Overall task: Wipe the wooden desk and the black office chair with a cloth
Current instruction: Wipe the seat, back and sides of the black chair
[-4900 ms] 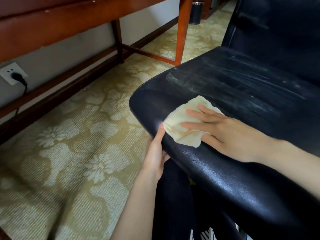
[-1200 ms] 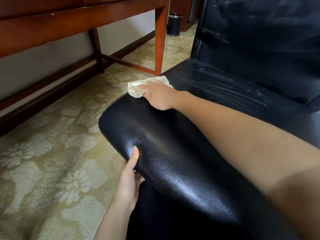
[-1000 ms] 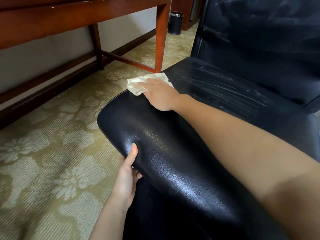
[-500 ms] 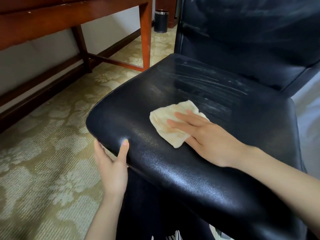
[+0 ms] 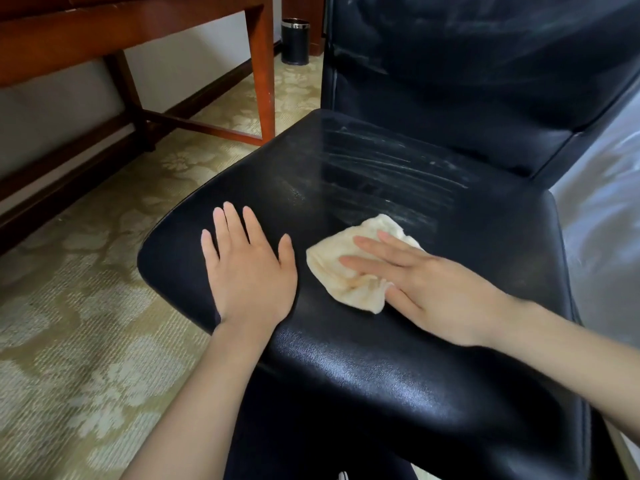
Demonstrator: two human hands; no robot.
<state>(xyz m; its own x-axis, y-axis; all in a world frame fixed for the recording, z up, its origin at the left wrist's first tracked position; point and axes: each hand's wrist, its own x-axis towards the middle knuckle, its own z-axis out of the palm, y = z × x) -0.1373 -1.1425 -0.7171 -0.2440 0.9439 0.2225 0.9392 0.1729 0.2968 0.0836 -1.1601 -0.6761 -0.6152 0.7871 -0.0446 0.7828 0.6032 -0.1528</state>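
left grip [image 5: 251,271]: flat, fingers straight, palm down on front-left of black chair [image 5: 381,375] seat | right grip [image 5: 433,289]: fingers straight, pressing crumpled cream cloth [image 5: 349,289] onto mid-seat, just beside left grip | seat: pale streaks [image 5: 391,168] toward backrest | desk [image 5: 104,32]: upper left, over patterned carpet [image 5: 86,341] | black bin [image 5: 295,41]: beyond desk leg

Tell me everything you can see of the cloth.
The small cream-yellow cloth is crumpled into a loose pad, faintly stained orange-brown near its front. It lies on the glossy black leather-look chair seat, at the near end of pale wipe streaks. The right hand presses it with straight fingers, covering its right part; the left hand lies flat beside it, not touching.
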